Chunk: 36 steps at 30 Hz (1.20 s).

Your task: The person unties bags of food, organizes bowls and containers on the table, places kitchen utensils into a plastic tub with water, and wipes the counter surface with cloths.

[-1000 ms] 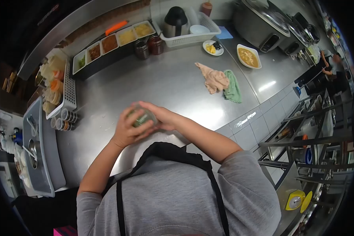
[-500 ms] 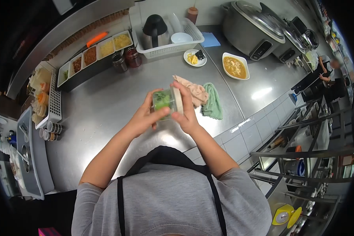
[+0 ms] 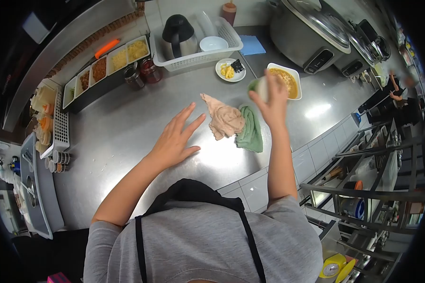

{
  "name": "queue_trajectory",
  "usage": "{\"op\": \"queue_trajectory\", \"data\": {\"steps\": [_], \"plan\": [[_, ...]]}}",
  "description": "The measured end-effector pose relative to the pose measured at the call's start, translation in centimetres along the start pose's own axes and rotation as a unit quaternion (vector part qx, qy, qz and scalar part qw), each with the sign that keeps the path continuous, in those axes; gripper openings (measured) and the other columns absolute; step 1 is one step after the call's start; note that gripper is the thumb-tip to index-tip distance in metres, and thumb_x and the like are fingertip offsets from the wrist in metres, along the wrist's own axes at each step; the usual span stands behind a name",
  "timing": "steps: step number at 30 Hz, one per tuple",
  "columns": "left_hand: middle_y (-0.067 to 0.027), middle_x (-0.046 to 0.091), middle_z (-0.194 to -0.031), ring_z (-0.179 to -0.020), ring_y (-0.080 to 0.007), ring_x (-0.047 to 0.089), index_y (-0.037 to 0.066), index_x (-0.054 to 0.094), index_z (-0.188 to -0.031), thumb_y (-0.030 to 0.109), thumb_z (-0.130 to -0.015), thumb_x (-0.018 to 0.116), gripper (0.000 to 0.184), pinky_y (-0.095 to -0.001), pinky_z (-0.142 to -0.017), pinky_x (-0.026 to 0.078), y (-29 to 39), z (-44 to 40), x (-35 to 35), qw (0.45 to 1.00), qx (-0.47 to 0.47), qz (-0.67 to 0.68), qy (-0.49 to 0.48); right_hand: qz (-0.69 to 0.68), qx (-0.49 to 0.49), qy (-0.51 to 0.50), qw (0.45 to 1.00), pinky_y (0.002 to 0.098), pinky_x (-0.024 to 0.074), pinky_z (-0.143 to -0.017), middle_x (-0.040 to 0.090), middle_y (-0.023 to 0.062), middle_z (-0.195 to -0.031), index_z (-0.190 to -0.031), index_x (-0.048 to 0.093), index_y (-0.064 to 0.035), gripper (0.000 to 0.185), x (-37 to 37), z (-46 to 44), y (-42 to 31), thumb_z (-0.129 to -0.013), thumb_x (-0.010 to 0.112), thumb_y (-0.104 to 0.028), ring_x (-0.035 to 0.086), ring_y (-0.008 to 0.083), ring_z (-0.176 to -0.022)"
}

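My right hand (image 3: 275, 104) grips a small clear container (image 3: 255, 86) of chopped greens, its pale lid facing right. Motion blurs the fingers and the container. Just behind and to the right stands a square white bowl (image 3: 299, 87) of noodle soup, partly hidden by those fingers. My left hand (image 3: 174, 141) hovers over the steel counter with fingers spread, holding nothing. A crumpled beige cloth (image 3: 224, 118) and a green cloth (image 3: 250, 129) lie between the two hands. A white plate (image 3: 219, 75) with yellow pieces and dark seaweed sits beyond them.
Topping trays (image 3: 122, 60) and two jars (image 3: 149, 71) line the back left. A white basket (image 3: 189, 61) holds a steel jug. Large cookers (image 3: 311, 35) stand at the back right. A person (image 3: 401, 99) is in the far right background.
My right hand has carried the container away from my left hand, rightward and back to beside the soup bowl. My left hand has let go, and its fingers have spread.
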<state>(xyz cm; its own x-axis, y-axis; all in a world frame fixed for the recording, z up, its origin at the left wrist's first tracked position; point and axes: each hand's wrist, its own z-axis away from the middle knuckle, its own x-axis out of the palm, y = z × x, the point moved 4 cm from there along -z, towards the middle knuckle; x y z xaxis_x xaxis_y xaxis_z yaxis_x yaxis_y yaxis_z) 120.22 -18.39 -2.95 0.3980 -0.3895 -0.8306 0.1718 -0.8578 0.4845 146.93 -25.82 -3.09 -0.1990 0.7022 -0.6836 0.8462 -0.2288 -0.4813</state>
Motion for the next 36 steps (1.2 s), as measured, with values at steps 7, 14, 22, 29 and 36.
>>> {"op": "queue_trajectory", "data": {"steps": [7,14,22,29,36], "plan": [[-0.0146,0.02,-0.144,-0.128,-0.035,0.03,0.015,0.039,-0.133,0.017,-0.071,0.072,0.07,-0.0415,-0.103,0.033,-1.4,4.2,2.4,0.992,-0.105,0.037,-0.058,-0.12,0.051,0.036,0.991,0.0401,0.0378,-0.094,0.044,0.0209,-0.126,-0.124,0.049,-0.0048,0.059,2.8,-0.7,10.1,-0.077,0.066,-0.037,0.045,0.0344,-0.113],[-0.0147,0.029,-0.14,-0.124,-0.0332,0.037,0.011,0.051,-0.122,0.017,-0.073,0.071,0.053,-0.0392,-0.101,0.036,-4.2,9.7,5.0,0.963,-0.208,0.165,-0.05,-0.272,0.516,0.024,0.812,0.0277,0.0507,-0.049,0.061,0.0134,-0.078,-0.112,0.05,-0.0008,0.037,0.9,1.0,24.8,-0.091,0.046,-0.032,0.06,0.0191,-0.056],[-0.0142,0.038,-0.135,-0.119,-0.0317,0.043,0.009,0.054,-0.118,0.016,-0.071,0.072,0.051,-0.0397,-0.096,0.038,-4.8,9.1,5.7,0.976,-0.179,0.11,-0.055,-0.291,0.432,0.068,0.851,0.0281,0.053,-0.05,0.061,0.016,-0.075,-0.098,0.051,0.0057,0.031,1.2,0.3,23.8,-0.091,0.036,-0.02,0.061,0.0205,-0.054],[-0.0118,0.039,-0.134,-0.117,-0.0306,0.041,0.01,0.047,-0.125,0.016,-0.072,0.068,0.058,-0.0396,-0.097,0.033,-4.1,7.4,5.2,0.979,-0.185,0.05,-0.067,-0.3,0.439,0.146,0.834,0.027,0.0535,-0.048,0.061,0.0156,-0.073,-0.097,0.051,0.0064,0.029,-2.2,2.2,27.6,-0.091,0.036,-0.018,0.062,0.0218,-0.054],[-0.0118,0.04,-0.133,-0.116,-0.03,0.041,0.008,0.045,-0.126,0.015,-0.072,0.067,0.059,-0.0397,-0.097,0.031,-5.0,6.8,6.0,0.982,-0.177,0.018,-0.056,-0.276,0.46,0.25,0.806,0.0287,0.0546,-0.048,0.061,0.0184,-0.072,-0.097,0.049,0.0098,0.029,-7.1,3.6,31.8,-0.09,0.036,-0.016,0.063,0.024,-0.055]]}}
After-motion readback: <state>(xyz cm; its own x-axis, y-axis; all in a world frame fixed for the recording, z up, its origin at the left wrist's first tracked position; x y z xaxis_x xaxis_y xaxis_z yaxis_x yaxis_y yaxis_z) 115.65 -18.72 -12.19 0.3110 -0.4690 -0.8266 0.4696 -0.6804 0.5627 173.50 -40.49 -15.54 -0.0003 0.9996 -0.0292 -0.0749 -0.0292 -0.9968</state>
